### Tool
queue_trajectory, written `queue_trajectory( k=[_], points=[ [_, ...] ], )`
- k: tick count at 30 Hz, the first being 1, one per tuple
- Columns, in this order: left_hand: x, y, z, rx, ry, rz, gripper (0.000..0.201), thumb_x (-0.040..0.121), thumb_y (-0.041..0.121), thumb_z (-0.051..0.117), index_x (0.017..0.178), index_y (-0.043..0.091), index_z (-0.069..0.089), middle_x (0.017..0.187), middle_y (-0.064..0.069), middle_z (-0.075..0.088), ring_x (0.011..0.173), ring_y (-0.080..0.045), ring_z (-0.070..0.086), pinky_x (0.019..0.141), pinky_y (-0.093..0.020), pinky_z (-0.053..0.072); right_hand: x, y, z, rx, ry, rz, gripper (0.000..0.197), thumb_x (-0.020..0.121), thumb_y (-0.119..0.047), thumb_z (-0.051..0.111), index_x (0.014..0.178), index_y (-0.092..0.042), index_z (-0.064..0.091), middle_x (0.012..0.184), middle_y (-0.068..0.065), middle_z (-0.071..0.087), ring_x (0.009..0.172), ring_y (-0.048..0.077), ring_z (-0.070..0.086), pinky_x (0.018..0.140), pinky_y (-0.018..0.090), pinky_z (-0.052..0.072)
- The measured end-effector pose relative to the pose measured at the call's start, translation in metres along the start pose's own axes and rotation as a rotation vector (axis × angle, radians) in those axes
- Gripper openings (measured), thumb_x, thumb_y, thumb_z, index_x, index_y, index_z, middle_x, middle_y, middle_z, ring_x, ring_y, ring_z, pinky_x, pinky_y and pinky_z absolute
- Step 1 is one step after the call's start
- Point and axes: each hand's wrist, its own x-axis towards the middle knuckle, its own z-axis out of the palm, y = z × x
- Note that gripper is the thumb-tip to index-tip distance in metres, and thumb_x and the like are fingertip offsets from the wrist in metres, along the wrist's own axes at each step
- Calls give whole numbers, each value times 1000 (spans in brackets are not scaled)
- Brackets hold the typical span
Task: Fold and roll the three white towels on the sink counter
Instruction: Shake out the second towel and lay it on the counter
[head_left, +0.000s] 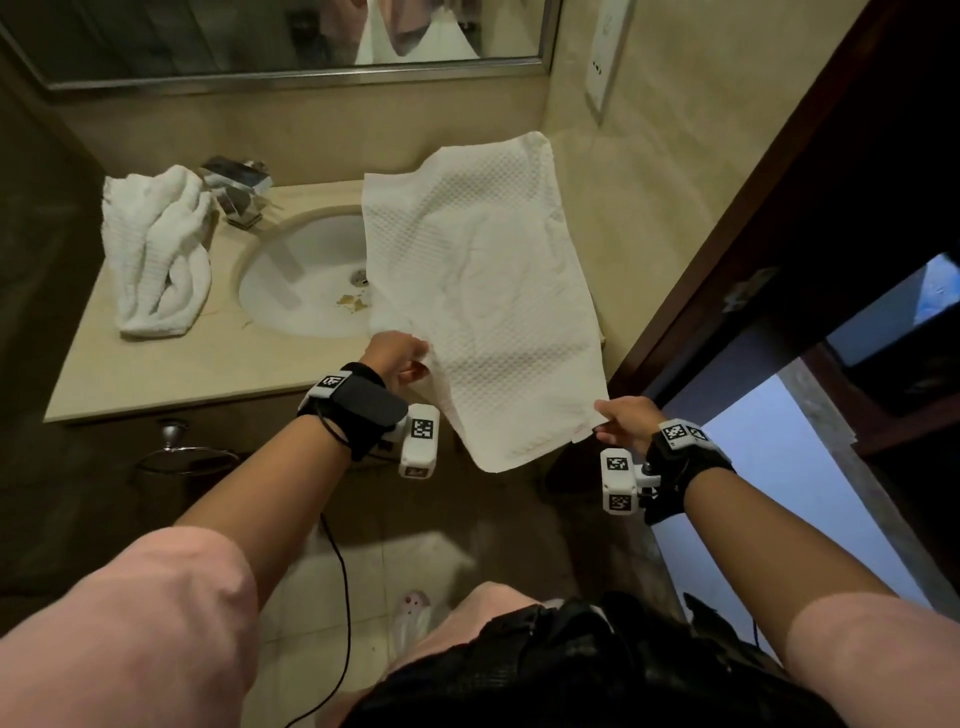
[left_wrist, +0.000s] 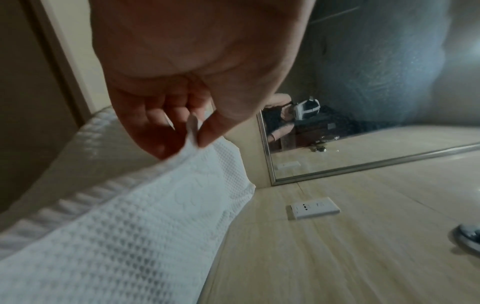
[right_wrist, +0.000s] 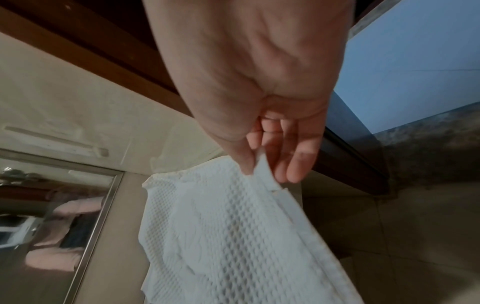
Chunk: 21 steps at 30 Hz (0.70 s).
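Note:
A white waffle-weave towel (head_left: 488, 291) hangs spread out above the right side of the sink counter (head_left: 171, 374), its far end reaching toward the wall. My left hand (head_left: 402, 353) pinches its near left corner between thumb and fingers; the wrist view shows the same towel (left_wrist: 145, 216) and left hand (left_wrist: 192, 131). My right hand (head_left: 621, 415) pinches the near right corner, as the right hand (right_wrist: 259, 162) on the towel (right_wrist: 226, 236) shows in the right wrist view. A crumpled heap of white towels (head_left: 158, 249) lies on the counter's left side.
A round basin (head_left: 306, 280) with bits of debris sits mid-counter, with a chrome faucet (head_left: 236, 195) behind it. A mirror (head_left: 270, 36) hangs above. A dark wooden door frame (head_left: 753, 208) stands close on the right. A towel ring (head_left: 182, 452) hangs below the counter front.

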Motion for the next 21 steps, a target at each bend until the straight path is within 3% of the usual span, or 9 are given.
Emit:
queue_trajectory(
  k=[2,5,7,10,12,14,15,18,21],
  points=[
    [4,-4,-6,-58,84,-14,16,90,-3,41,79,7,47,82,-8,49,67,-19,49,57,-28,47,3,6,-5,-22,-6,76,14,96,-10,55,100,3,54,80,13,57,61,19,53,37,23,48],
    [6,-21,-32,-121,185,-47,22,86,2,34,67,12,38,75,-11,46,67,-22,48,62,-30,42,5,21,-11,-63,27,138,11,98,-4,48,99,6,51,72,14,52,59,24,50,51,36,43],
    [6,-41,-56,-189,265,-79,26,92,8,34,67,15,36,75,-11,44,66,-21,46,64,-30,46,3,30,-13,-74,39,152,20,99,-3,43,113,10,50,81,15,54,64,25,50,53,35,40],
    [10,-77,-94,-163,332,-103,28,97,18,32,70,20,37,79,-5,47,62,-14,43,50,-18,49,-1,38,-11,6,45,146,32,100,-3,40,127,13,46,101,18,56,87,32,55,53,34,38],
    [18,-96,-112,-131,346,-138,22,94,24,36,72,23,42,99,-12,57,66,-14,49,74,-26,53,0,40,-9,87,64,134,22,100,-4,42,110,11,55,120,21,57,96,33,57,51,35,43],
    [16,-101,-118,-116,391,-137,22,95,24,39,73,22,45,108,-14,55,72,-17,56,80,-30,51,-1,42,-6,170,54,115,19,100,-7,44,91,5,57,124,22,58,81,29,59,42,31,50],
    [16,-102,-119,-133,412,-141,22,96,21,42,75,18,48,110,-16,56,80,-23,61,81,-30,51,-1,43,-5,215,42,95,20,100,-7,45,97,7,59,119,22,60,75,25,58,39,24,50],
    [11,-94,-112,-78,404,-86,15,91,13,57,78,8,63,94,-13,68,87,-29,63,86,-37,50,-4,44,-4,343,2,2,30,99,-7,47,123,10,53,125,22,58,96,28,62,71,24,55],
    [-5,-80,-89,-237,277,22,4,90,13,63,88,11,66,91,-5,69,84,-18,61,73,-28,53,-9,42,-2,360,-27,-81,15,96,-10,53,101,2,62,124,20,59,92,23,63,78,27,54]
  ],
)
